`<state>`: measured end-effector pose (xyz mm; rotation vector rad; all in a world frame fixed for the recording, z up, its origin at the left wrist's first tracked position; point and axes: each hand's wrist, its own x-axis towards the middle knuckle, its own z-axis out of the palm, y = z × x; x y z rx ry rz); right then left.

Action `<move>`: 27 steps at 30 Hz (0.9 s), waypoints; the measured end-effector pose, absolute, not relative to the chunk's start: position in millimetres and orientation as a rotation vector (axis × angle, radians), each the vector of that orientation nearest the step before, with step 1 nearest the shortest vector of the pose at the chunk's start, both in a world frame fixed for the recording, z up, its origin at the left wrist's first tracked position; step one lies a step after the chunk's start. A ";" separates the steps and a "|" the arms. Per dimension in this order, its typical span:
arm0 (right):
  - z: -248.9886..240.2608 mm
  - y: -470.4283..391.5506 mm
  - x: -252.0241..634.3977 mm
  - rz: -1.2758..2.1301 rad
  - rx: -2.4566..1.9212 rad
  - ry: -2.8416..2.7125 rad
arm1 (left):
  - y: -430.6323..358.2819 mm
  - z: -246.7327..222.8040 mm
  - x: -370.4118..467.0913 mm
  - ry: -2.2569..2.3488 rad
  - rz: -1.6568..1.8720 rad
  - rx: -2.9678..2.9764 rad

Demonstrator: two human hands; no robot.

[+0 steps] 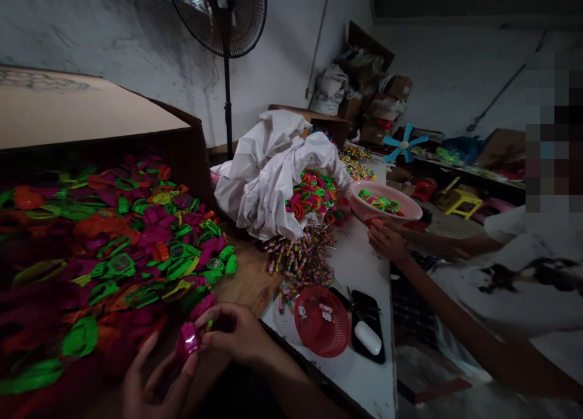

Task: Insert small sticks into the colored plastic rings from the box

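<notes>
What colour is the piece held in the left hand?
Magenta; the piece shows best in the head view.

Have a heap of toy watches (177, 249) on the left, running into a box (91, 109), with a sack (271, 182) right of the box and a fan (223, 6) behind, between the two. Find a pile of small pieces (303, 258) just before the sack, a basket (334, 337) with scraps (326, 313) inside nearer on the worktop (359, 388), a case (368, 337) just right of it and, farther back at the worktop's edge, a basin (364, 211)

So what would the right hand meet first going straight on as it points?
Most likely the shiny magenta piece in the left hand, though the right hand may be touching it; depth is unclear.
</notes>
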<state>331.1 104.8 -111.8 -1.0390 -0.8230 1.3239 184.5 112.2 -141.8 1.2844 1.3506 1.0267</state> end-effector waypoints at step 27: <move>-77.3 56.4 370.4 1.184 -0.951 -0.820 | 80.7 -79.2 224.5 0.902 1.010 0.909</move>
